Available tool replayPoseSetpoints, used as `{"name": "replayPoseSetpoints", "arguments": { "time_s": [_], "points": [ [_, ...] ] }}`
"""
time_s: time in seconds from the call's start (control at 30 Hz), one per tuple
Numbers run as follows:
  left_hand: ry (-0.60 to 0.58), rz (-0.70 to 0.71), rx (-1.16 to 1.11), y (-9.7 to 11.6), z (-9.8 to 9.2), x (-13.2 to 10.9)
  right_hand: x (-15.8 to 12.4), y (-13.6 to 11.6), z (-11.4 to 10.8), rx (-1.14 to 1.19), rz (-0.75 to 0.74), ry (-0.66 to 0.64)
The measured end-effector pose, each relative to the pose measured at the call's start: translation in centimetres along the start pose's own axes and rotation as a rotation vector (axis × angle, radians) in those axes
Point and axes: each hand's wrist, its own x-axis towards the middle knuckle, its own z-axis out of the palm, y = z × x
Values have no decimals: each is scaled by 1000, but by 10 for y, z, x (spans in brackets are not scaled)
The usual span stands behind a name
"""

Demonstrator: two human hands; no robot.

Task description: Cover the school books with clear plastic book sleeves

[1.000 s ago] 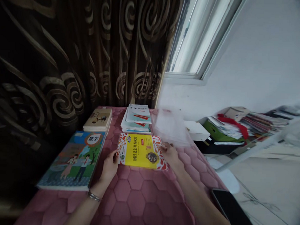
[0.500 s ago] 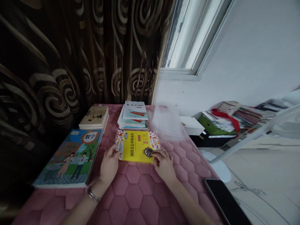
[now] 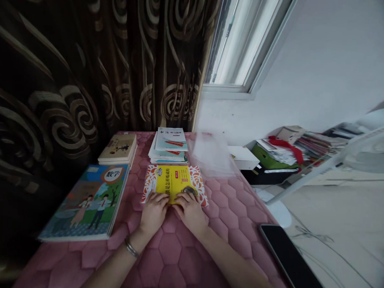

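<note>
A yellow book [image 3: 174,181] with orange-and-white patterned ends lies on the pink quilted surface [image 3: 169,248]. My left hand [image 3: 154,212], a silver bracelet on its wrist, has its bent fingers on the book's near edge, left of the middle. Close beside it, my right hand [image 3: 189,211] has its fingers curled over the same edge, partly covering the round picture. Both thumbs are near each other at the edge. Behind the book is a stack of white-and-teal booklets [image 3: 169,145].
At left lie a large blue-green textbook [image 3: 89,199] and a small stack of beige books [image 3: 119,147]. Clear plastic sheets [image 3: 212,155] are at the back right. A black phone [image 3: 291,261] lies along the right edge. Beyond stands a white fan [image 3: 323,161].
Both hands have moved inward from the book's two sides to the middle of its near edge. The view has shifted slightly.
</note>
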Motion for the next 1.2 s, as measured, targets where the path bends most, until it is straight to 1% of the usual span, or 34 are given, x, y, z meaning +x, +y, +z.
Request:
{"name": "replayPoseSetpoints", "arguments": {
  "time_s": [0.1, 0.17, 0.33, 0.47, 0.57, 0.8, 0.9, 1.0, 1.1, 1.2],
  "points": [
    [-14, 25, 46, -6, -5, -2, -3, 9, -3, -5, -3, 25],
    [-8, 18, 73, -14, -12, -5, -7, 19, -7, -24, 11, 34],
    [39, -5, 124, -45, -29, -21, -23, 56, -27, -63, 56, 37],
    [90, 7, 96, -64, -33, -31, -34, 76, -39, -40, 112, 20],
    [114, 1, 43, -70, -30, -32, -37, 81, -41, -3, 142, 7],
    [104, -64, -82, -75, -28, -29, -37, 82, -44, 52, 228, -45],
    [100, -85, -91, -75, -30, -29, -38, 85, -45, 67, 234, -71],
    [67, -73, -25, -67, -34, -29, -38, 84, -47, 51, 234, -75],
    [-8, -18, 99, -46, -35, -26, -34, 74, -51, -11, 197, -109],
    [-84, 33, 128, -18, -26, -17, -25, 51, -50, -82, 143, -152]
  ]
}}
